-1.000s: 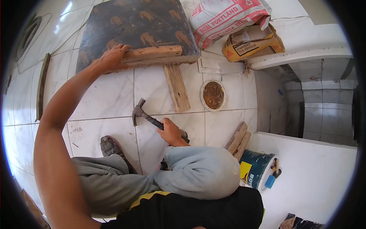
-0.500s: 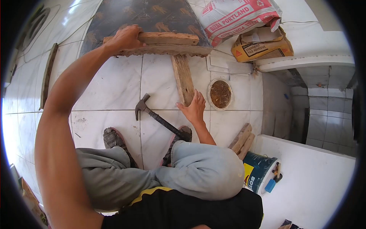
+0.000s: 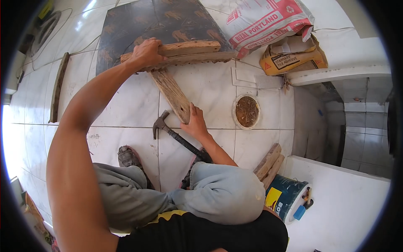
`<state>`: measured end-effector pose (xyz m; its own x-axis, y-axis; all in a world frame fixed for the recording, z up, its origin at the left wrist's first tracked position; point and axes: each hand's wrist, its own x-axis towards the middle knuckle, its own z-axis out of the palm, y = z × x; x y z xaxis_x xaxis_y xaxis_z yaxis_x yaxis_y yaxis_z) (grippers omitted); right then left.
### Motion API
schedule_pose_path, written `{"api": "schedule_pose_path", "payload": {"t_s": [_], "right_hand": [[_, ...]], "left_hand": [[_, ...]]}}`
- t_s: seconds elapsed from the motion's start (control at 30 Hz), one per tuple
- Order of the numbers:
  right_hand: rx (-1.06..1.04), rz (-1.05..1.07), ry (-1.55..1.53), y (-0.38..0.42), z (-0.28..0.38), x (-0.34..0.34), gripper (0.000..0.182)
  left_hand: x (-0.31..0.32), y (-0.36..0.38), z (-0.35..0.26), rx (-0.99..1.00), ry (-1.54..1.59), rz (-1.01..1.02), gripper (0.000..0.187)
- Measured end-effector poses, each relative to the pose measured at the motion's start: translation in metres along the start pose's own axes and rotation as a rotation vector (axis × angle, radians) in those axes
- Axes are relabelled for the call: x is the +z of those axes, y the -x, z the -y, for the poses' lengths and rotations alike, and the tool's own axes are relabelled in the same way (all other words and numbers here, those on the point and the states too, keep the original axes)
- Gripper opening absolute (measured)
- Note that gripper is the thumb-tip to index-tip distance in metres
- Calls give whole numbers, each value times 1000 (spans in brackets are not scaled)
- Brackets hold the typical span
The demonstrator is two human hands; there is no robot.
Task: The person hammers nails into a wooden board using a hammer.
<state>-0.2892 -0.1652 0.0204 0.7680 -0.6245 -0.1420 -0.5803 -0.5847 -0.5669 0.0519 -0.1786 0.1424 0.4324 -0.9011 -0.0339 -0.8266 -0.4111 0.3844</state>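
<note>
My left hand (image 3: 147, 53) is wrapped over a rough wooden batten (image 3: 191, 47) lying along the near edge of a dark plywood sheet (image 3: 161, 23). The sheet's ragged near edge stands above the tiles. With fingers and thumb round its near end, my right hand (image 3: 195, 122) grips a short wooden plank (image 3: 171, 93). That plank slants away to the left, and its far end reaches the underside of the sheet's edge, close to my left hand. A claw hammer (image 3: 174, 135) lies on the floor just below the plank, its handle end near my shoe.
Right of the plank stands a round tub (image 3: 247, 111) holding brown bits. A cement bag (image 3: 268, 23) and a tile adhesive bag (image 3: 294, 56) lie beyond it. Wood offcuts (image 3: 268, 164) and a paint bucket (image 3: 285, 195) sit by my right knee; another wooden strip (image 3: 59, 88) lies left.
My right hand has shifted the plank leftward along the sheet's edge, so it now slants with its far end near my left hand. My left hand keeps its hold on the batten.
</note>
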Motion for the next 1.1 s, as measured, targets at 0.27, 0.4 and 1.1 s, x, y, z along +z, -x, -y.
{"api": "schedule_pose_path", "payload": {"t_s": [0.27, 0.4, 1.1], "right_hand": [[-53, 24, -40, -19, 5, -3, 101], [-12, 40, -27, -19, 4, -8, 102], [43, 35, -16, -17, 7, -3, 103]], "left_hand": [[3, -27, 17, -139, 19, -75, 55], [3, -55, 12, -128, 57, -7, 60], [3, 61, 80, -109, 276, -211, 75]]}}
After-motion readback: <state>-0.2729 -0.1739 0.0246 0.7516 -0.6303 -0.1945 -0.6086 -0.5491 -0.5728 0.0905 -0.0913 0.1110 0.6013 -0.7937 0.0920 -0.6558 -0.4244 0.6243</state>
